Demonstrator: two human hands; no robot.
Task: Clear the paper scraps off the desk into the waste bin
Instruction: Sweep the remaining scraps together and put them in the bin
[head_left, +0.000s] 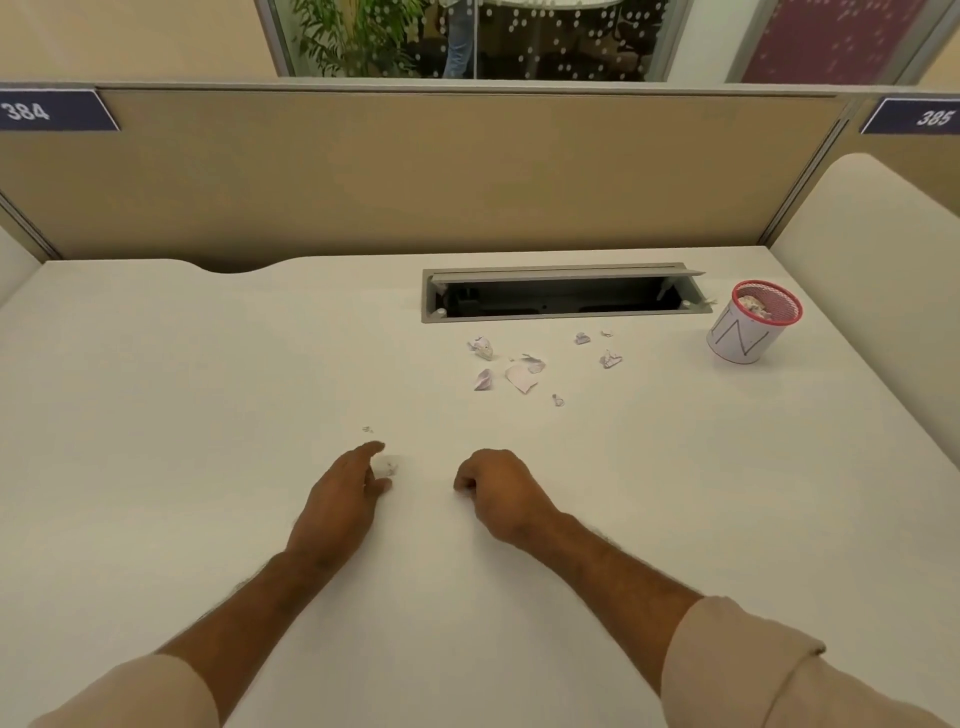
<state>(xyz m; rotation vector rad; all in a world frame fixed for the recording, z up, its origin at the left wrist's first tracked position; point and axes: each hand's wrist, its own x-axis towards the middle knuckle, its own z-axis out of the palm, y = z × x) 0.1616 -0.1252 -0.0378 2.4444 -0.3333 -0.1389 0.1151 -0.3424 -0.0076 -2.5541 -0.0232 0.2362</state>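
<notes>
Left hand (349, 486), lower centre: forefinger and thumb parted around a small crumpled scrap (388, 466), touching or about to pinch; cannot tell which. Right hand (500, 491) beside it, fingers curled under, contents hidden. Task partly done by my reading: waste bin (748, 332), right of frame on the bench (156, 389), already holds crumpled paper. Left: loose scraps (521, 376) at mid-frame, torn, creased, pale with purple print, lying below the open cable tray (563, 293)

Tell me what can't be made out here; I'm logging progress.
- Head view: right hand is curled knuckles-up, hiding whether it holds a scrap.
- Scrap by left hand: blurred; grip unclear.
- Bin: its wall hides how full it is.
- Speck: too small to identify.
</notes>
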